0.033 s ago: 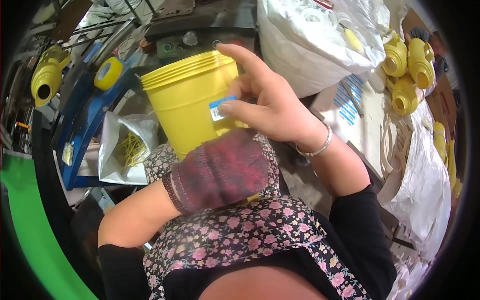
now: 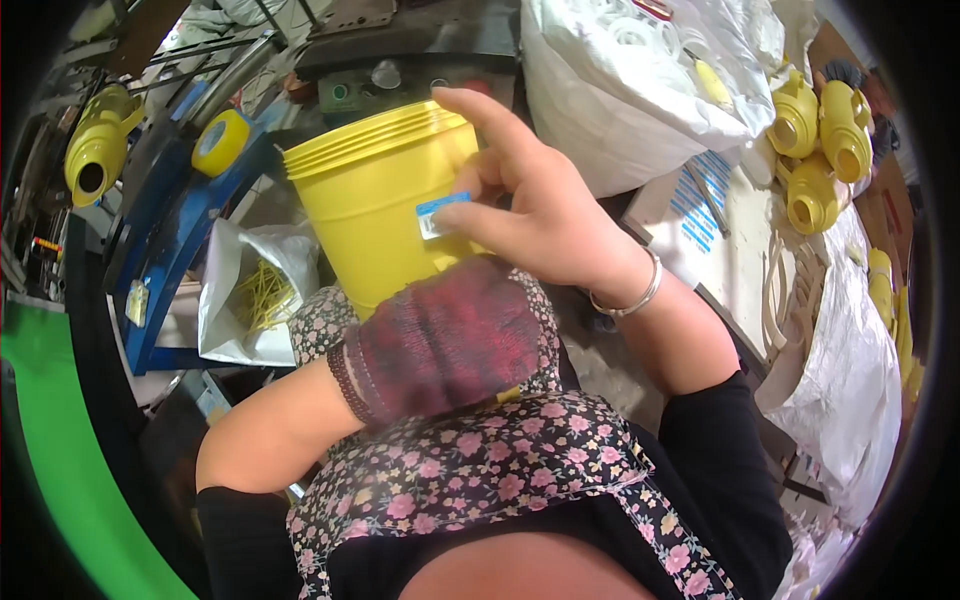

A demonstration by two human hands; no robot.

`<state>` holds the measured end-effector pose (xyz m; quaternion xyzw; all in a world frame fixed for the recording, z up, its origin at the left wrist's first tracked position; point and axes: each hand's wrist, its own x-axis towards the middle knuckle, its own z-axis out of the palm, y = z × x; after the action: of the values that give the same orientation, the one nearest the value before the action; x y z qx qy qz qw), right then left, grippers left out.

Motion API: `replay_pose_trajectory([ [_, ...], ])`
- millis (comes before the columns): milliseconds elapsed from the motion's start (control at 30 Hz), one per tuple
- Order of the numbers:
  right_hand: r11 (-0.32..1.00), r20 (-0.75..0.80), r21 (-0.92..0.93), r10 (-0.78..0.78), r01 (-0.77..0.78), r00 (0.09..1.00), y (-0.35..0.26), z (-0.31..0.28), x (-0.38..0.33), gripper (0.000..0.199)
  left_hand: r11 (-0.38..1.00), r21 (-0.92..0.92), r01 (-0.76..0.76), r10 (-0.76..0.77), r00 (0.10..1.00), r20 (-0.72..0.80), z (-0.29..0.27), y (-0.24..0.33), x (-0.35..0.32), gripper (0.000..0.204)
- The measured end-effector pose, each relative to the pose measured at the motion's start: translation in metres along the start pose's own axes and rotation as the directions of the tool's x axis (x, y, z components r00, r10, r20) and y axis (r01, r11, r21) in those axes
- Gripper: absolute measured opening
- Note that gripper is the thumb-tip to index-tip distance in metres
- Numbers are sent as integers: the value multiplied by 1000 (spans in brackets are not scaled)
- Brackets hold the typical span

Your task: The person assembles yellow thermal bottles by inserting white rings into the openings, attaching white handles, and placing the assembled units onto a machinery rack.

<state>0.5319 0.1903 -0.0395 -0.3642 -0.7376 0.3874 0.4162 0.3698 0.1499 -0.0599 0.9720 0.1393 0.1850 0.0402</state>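
Observation:
A yellow plastic pail-like container (image 2: 370, 215) with a ribbed rim leans, mouth upward, above my lap. My left hand (image 2: 445, 340), in a dark red work glove, is closed against its lower right side; the fingertips are hidden. My right hand (image 2: 545, 210) is bare, with a silver bangle at the wrist. Its thumb presses a small blue-and-white label (image 2: 430, 218) at the container's right side, and the index finger reaches up to the rim. The other fingers curl in behind the thumb. A floral apron (image 2: 480, 460) covers my lap below both hands.
A white sack (image 2: 610, 130) of white rings stands at the far right, near several yellow thermos-like bodies (image 2: 845, 130). Farther left are a yellow tape roll (image 2: 220, 143) on a blue metal frame (image 2: 165, 270) and a white bag (image 2: 230, 330) with yellow strips. Machine buttons (image 2: 340, 92) sit behind the container.

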Motion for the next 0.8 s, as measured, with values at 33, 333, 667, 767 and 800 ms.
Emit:
replay_pose_trajectory([
  [33,992,-17,-129,-11,8,1000,-2,6,3,83,1000,21,5,-6,1000,19,1,-2,-4,16],
  [333,990,101,-142,39,-24,994,41,6,-10,94,850,392,352,-297,935,-194,-80,-65,-84,30],
  [667,483,273,717,468,-502,840,69,30,-23,86,490,10,871,-634,364,-682,-205,-189,-224,52],
  [767,414,273,783,440,-463,855,61,41,-10,89,-30,465,885,-759,283,-586,-237,-213,-265,46],
  [800,389,271,811,412,-436,870,51,49,6,86,-151,558,816,-829,203,-521,-239,-212,-274,42],
])
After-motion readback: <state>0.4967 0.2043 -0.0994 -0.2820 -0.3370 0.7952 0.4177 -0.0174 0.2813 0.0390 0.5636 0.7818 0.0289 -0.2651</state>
